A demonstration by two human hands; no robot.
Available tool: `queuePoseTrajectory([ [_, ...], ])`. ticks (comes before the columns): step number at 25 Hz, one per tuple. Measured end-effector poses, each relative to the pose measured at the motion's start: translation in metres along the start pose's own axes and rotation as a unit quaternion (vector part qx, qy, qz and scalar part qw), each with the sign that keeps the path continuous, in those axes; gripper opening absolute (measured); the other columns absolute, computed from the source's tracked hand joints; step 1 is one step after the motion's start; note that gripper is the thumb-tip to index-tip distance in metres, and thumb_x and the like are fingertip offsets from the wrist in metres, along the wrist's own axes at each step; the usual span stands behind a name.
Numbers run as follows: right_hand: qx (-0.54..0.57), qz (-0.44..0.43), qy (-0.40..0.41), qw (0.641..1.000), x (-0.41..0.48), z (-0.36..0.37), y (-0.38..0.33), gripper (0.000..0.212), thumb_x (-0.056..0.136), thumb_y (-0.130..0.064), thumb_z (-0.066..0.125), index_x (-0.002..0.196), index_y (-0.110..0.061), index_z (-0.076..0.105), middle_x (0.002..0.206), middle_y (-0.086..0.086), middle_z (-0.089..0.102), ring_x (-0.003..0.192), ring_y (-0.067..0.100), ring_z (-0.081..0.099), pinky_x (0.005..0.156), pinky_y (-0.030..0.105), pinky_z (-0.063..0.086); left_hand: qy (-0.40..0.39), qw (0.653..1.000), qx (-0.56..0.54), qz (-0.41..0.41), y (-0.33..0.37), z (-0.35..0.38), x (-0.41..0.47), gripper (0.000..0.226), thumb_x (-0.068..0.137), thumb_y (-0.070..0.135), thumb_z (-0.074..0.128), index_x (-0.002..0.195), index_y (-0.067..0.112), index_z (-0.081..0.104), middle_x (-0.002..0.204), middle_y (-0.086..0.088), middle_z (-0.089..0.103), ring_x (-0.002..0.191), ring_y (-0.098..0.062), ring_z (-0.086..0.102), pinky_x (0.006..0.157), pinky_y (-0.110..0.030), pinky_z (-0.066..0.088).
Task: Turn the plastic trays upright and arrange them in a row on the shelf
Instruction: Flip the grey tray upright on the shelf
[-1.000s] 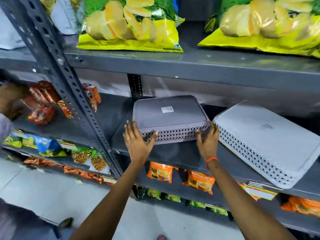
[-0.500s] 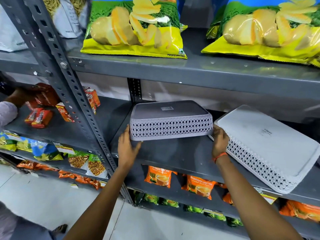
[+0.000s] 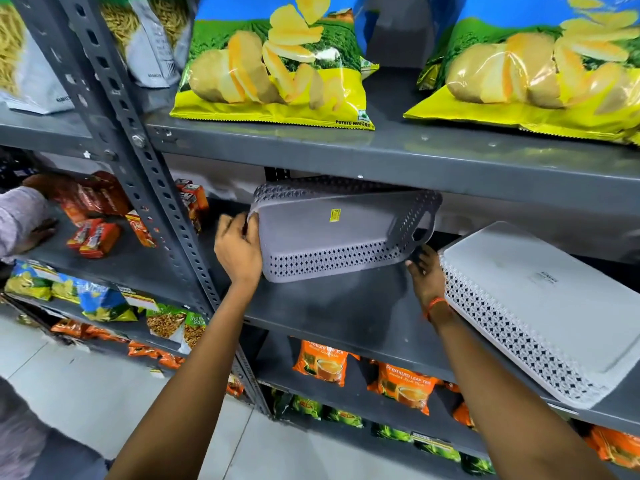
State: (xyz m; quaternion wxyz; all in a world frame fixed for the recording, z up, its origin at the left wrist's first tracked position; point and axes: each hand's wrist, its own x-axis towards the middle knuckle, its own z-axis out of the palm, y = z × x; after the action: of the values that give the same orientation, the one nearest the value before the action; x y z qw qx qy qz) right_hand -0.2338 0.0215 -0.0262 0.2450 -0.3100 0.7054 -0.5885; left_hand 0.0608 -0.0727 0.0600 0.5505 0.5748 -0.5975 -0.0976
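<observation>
A grey perforated plastic tray (image 3: pixel 325 233) is lifted off the middle shelf (image 3: pixel 346 306) and tipped so that its open inside, with a yellow sticker, faces me. My left hand (image 3: pixel 239 249) grips its left rim. My right hand (image 3: pixel 424 271) holds its lower right corner, below the handle cut-out. A second, lighter grey tray (image 3: pixel 540 306) lies upside down to the right, partly over the shelf's front edge and close to my right wrist.
The upper shelf board (image 3: pixel 381 157) sits just above the tilted tray and carries big chip bags (image 3: pixel 277 64). A slotted steel upright (image 3: pixel 145 161) stands left of my left hand. Another person's hands (image 3: pixel 34 216) handle red packets (image 3: pixel 93 233) in the left bay. Tea packs (image 3: pixel 322 362) fill the shelf below.
The darker tray was upside down on the shelf; both hands have lifted it and rolled it over, so its open inside now faces me. The lighter tray has not moved.
</observation>
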Motion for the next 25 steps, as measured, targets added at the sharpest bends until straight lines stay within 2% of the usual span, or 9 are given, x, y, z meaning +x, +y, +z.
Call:
queuePoseTrajectory([
  [3,0.013,0.017,-0.003,1.000,0.005,0.003,-0.001,0.049,0.089,0.005,0.055,0.132,0.001,0.034,0.136,0.027,0.048,0.125,0.038,0.048,0.110,0.041,0.037,-0.018,0.996,-0.052,-0.074,-0.002,0.008,0.009,0.046,0.090,0.038,0.056,0.072,-0.003,0.061,0.084,-0.025,0.060,0.070,-0.025,0.049,0.060,-0.027,0.030],
  [6,0.021,0.026,-0.014,0.999,0.014,0.004,-0.003,0.047,0.090,0.008,0.052,0.132,0.003,0.030,0.135,0.028,0.048,0.120,0.033,0.051,0.100,0.031,0.038,-0.082,0.989,-0.067,-0.106,-0.010,0.022,0.005,0.022,0.089,0.019,0.059,0.101,0.002,0.066,0.104,-0.024,0.061,0.089,-0.030,0.060,0.077,-0.028,0.043],
  [8,0.009,0.033,-0.018,0.999,0.017,0.006,-0.003,0.048,0.090,0.009,0.051,0.133,0.002,0.031,0.135,0.027,0.049,0.122,0.035,0.050,0.102,0.034,0.039,-0.117,0.980,-0.062,-0.145,-0.017,0.030,-0.010,0.036,0.088,0.002,0.053,0.122,0.011,0.058,0.118,-0.021,0.058,0.105,-0.032,0.058,0.095,-0.037,0.047],
  [10,-0.024,0.048,-0.016,0.998,0.016,0.008,-0.001,0.048,0.090,0.007,0.051,0.134,0.001,0.034,0.135,0.024,0.050,0.124,0.036,0.050,0.108,0.039,0.039,-0.148,0.971,-0.063,-0.176,-0.029,0.034,-0.026,0.045,0.087,-0.006,0.048,0.128,0.013,0.052,0.124,-0.019,0.059,0.112,-0.033,0.057,0.102,-0.041,0.046],
  [14,-0.083,0.054,-0.028,0.995,0.015,0.010,0.004,0.049,0.091,0.005,0.050,0.138,-0.004,0.037,0.137,0.023,0.049,0.126,0.037,0.048,0.112,0.047,0.036,-0.182,0.962,-0.055,-0.194,-0.055,0.039,-0.043,0.040,0.089,-0.007,0.044,0.125,0.010,0.049,0.113,-0.013,0.062,0.097,-0.020,0.053,0.077,-0.008,0.047],
  [15,-0.089,0.053,-0.037,0.994,0.014,0.011,0.003,0.051,0.091,0.006,0.049,0.139,-0.005,0.036,0.138,0.023,0.049,0.126,0.038,0.048,0.112,0.048,0.036,-0.185,0.954,-0.061,-0.227,-0.056,0.040,-0.045,0.037,0.090,-0.007,0.044,0.122,0.010,0.052,0.112,-0.013,0.063,0.100,-0.022,0.055,0.078,-0.010,0.050],
  [18,-0.103,0.056,-0.057,0.991,0.010,0.012,0.000,0.058,0.092,0.004,0.049,0.143,-0.009,0.028,0.138,0.020,0.050,0.124,0.037,0.050,0.112,0.046,0.036,-0.208,0.945,-0.014,-0.252,-0.061,0.045,-0.052,0.027,0.092,0.001,0.047,0.118,0.004,0.054,0.116,-0.021,0.065,0.110,-0.037,0.058,0.096,-0.044,0.046],
  [21,-0.116,0.048,-0.038,0.991,0.008,0.008,-0.002,0.056,0.091,0.006,0.048,0.143,-0.008,0.030,0.138,0.021,0.050,0.122,0.038,0.051,0.109,0.042,0.038,-0.198,0.952,0.015,-0.234,-0.062,0.044,-0.055,0.026,0.093,0.006,0.045,0.116,0.006,0.058,0.113,-0.026,0.066,0.106,-0.041,0.059,0.090,-0.046,0.047],
  [25,-0.179,0.005,0.047,0.983,0.005,0.004,-0.001,0.041,0.088,0.009,0.044,0.128,0.002,0.051,0.128,0.030,0.053,0.111,0.044,0.055,0.100,0.043,0.043,-0.146,0.963,0.030,-0.226,-0.062,0.040,-0.056,0.019,0.091,0.013,0.053,0.100,0.007,0.068,0.100,-0.028,0.070,0.093,-0.040,0.063,0.083,-0.045,0.050],
])
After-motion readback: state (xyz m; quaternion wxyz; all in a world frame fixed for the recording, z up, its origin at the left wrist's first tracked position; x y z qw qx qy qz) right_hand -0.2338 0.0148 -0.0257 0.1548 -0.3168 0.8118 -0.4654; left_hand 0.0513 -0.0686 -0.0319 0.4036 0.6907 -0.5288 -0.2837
